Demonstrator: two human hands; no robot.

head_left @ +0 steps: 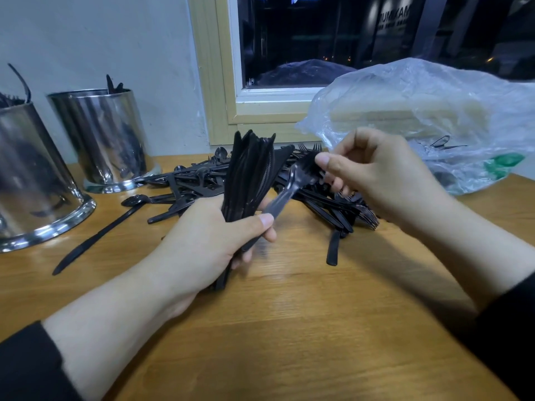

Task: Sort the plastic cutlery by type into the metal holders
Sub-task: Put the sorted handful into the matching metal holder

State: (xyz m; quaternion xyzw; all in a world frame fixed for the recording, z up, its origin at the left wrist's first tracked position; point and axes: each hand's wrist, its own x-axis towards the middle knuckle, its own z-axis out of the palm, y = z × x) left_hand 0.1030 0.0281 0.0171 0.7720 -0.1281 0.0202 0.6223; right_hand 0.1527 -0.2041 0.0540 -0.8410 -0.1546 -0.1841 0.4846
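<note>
From the head camera, looking down over the forearms: the left hand (211, 241) is wrapped around a thick bundle of black plastic knives (250, 175), blades up and fanned a little at the top, thumb pressed across the front of the handles. The right hand (373, 175) pinches a single black plastic fork (292, 189) by its tined end between thumb and curled fingers; the fork slants down so its handle reaches the left thumb, just beside the bundle. The fork is blurred, so I cannot tell whether it is going into the bundle or coming out of it.

Behind both hands a loose heap of black plastic cutlery (327, 201) sprawls over the wooden desk (304, 328), forks, spoons and knives tangled together, with one long black knife (95, 235) lying apart to the left. Two shiny round metal holders stand at the left edge: the nearer holder (34, 180), cut off by the frame, and the farther holder (107, 140), each with a few dark pieces poking out. A crumpled clear plastic bag (428, 117) sits at the right under the dark window (376, 39).

To my eye the step is gathering one type in the left fist before dropping it in a holder. Done well, the fork stays out of the knives: the right hand should set it aside or with other forks, while the left keeps the handles squared and gripped low so the bundle slides into a holder cleanly.
</note>
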